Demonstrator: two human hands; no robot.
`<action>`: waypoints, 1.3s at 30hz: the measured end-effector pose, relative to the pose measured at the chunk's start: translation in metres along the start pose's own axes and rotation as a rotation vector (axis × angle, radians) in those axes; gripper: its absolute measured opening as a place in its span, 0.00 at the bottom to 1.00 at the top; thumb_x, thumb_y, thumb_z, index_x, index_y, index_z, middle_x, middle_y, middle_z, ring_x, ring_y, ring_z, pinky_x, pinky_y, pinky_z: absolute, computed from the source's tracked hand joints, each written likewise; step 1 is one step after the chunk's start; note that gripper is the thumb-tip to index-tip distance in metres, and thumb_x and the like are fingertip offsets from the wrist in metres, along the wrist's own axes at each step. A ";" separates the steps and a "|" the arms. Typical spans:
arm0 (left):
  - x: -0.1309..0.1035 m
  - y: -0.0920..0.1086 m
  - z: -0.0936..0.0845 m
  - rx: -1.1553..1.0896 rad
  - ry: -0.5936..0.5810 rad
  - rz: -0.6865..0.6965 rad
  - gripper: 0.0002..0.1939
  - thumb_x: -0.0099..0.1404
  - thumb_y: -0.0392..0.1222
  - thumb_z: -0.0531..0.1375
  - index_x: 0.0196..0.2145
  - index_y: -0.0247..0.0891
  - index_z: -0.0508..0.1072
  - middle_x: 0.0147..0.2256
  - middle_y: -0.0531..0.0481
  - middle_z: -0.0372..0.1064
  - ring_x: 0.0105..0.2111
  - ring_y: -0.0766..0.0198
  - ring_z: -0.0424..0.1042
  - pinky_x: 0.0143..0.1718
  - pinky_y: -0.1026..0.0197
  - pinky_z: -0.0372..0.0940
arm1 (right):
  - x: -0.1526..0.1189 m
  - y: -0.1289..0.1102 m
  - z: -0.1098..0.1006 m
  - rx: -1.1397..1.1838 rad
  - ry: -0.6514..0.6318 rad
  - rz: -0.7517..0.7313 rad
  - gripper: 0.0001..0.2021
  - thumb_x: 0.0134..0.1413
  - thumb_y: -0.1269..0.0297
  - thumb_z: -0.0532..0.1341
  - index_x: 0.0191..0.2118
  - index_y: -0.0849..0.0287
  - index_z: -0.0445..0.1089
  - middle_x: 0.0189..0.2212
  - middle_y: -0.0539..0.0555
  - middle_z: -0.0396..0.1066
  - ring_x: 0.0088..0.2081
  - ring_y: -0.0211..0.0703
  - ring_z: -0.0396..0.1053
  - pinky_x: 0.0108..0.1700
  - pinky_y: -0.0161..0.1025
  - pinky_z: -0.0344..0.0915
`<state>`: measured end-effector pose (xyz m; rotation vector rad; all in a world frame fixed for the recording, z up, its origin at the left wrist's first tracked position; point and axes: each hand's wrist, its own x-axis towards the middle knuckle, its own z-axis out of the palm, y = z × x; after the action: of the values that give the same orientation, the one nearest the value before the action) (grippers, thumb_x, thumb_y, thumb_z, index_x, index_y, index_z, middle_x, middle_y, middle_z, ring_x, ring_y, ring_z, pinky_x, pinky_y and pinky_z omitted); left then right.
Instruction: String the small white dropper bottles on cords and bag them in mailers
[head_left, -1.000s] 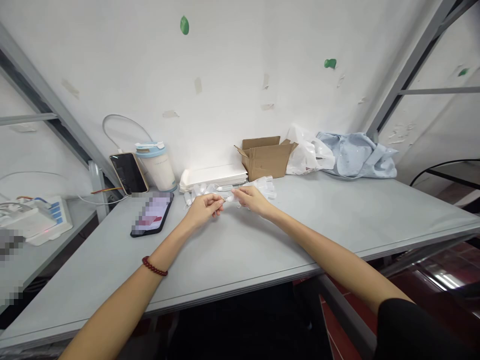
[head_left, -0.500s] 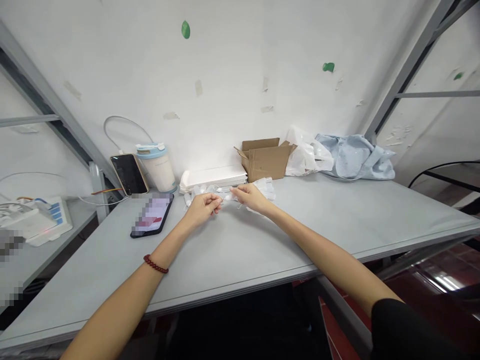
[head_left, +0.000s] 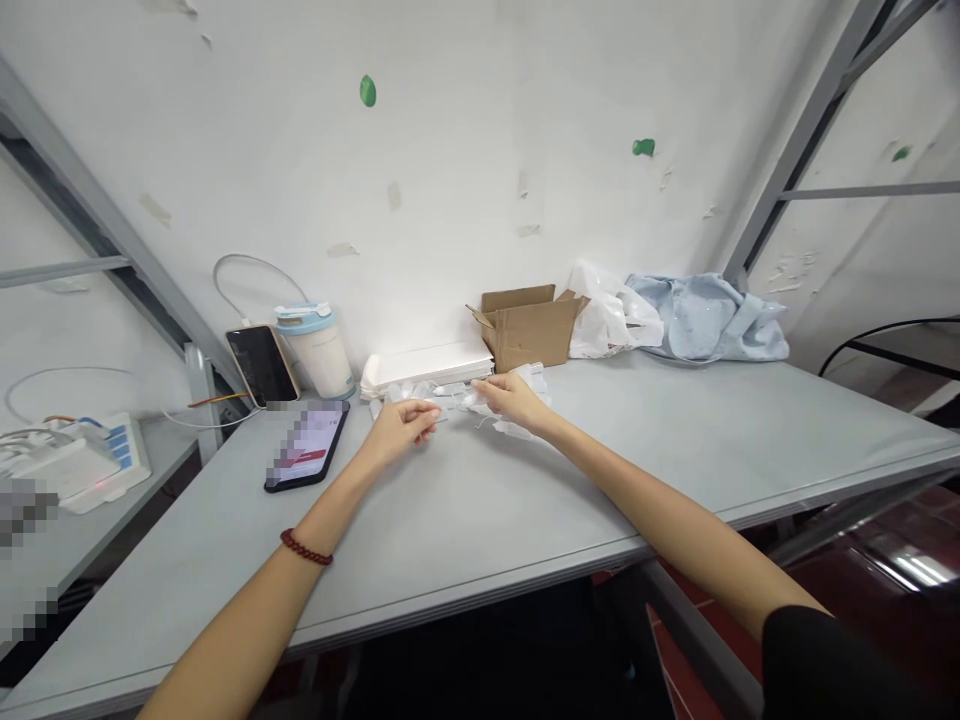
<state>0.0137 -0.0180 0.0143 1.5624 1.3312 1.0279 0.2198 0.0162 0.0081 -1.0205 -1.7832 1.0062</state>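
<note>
Over the gray table, both hands, pinched closed on whitish pieces, have moved slightly apart.

On a gray table, a dark-screened phone stands tilted beside a pale cup with a blue lid. Another phone lies face up in front. Farther right, an open cardboard box, a white plastic bag and crumpled light-blue cloth line the wall.
</note>
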 end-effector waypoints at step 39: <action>0.006 -0.011 -0.019 0.495 0.388 0.197 0.14 0.57 0.45 0.54 0.20 0.35 0.71 0.17 0.52 0.65 0.21 0.65 0.63 0.27 0.63 0.55 | -0.002 0.006 0.000 -0.888 -0.138 -0.107 0.11 0.55 0.71 0.58 0.44 0.64 0.70 0.42 0.60 0.73 0.42 0.45 0.70 0.38 0.34 0.59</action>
<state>-0.0071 -0.0099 0.0109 1.9545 1.8288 1.2314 0.2219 0.0168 0.0027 -1.3613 -2.4369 0.1738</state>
